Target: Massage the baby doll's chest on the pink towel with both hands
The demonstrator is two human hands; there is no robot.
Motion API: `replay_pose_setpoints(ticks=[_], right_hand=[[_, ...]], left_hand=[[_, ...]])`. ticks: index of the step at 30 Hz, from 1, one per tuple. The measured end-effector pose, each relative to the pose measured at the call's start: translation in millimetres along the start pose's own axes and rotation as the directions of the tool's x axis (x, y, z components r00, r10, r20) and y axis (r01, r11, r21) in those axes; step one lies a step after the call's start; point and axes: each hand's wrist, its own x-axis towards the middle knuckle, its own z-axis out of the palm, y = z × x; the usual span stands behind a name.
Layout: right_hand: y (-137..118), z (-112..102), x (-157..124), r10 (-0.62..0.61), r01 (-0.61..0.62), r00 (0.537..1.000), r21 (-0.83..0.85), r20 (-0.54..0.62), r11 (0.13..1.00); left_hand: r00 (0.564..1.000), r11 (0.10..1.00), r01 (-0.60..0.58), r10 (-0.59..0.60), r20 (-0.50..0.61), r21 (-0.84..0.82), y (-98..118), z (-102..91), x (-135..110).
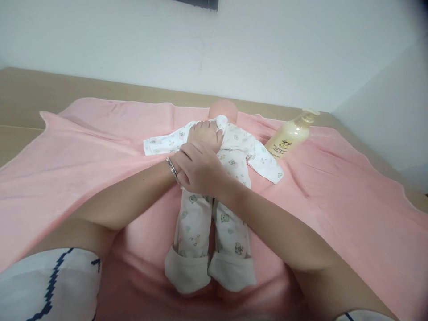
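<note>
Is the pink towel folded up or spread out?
Spread out: the pink towel lies flat across the table, under the dressed doll.

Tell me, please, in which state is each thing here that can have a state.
doll: lying on its back, dressed.
romper: on the doll, sleeves spread out.
left hand: closed on the romper's collar.
right hand: laid over the left hand; grip unclear.
pump bottle: pump top on; upright or lying, unclear.
towel: spread out under the doll, slightly wrinkled.
</note>
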Motion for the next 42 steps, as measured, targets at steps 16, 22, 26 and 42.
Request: replay_pose_setpoints(ticks=[16,22,26,42], right_hand=[[0,-3,0,-0.029,0.030,0.998,0.024,-0.056,0.999],[-3,-6,0,-0.032,0.027,0.986,-0.038,-0.162,0.999],[-5,-11,1,-0.038,0.039,0.979,0.004,-0.200,0.999],[48,-38,-5,0.216,-0.163,0.936,0.202,-0.279,0.966]], left_hand=[[1.000,1.000,-0.006,0.007,-0.022,0.019,-1,2.3,1],[0.999,0.999,-0.019,0.020,-0.029,0.039,-1,2.6,-1],[0.999,0.997,-0.036,0.039,-0.032,0.064,-2,2.5,0],[0.938,0.949,-0.286,0.306,-0.161,0.136,-13,13.1,-3]])
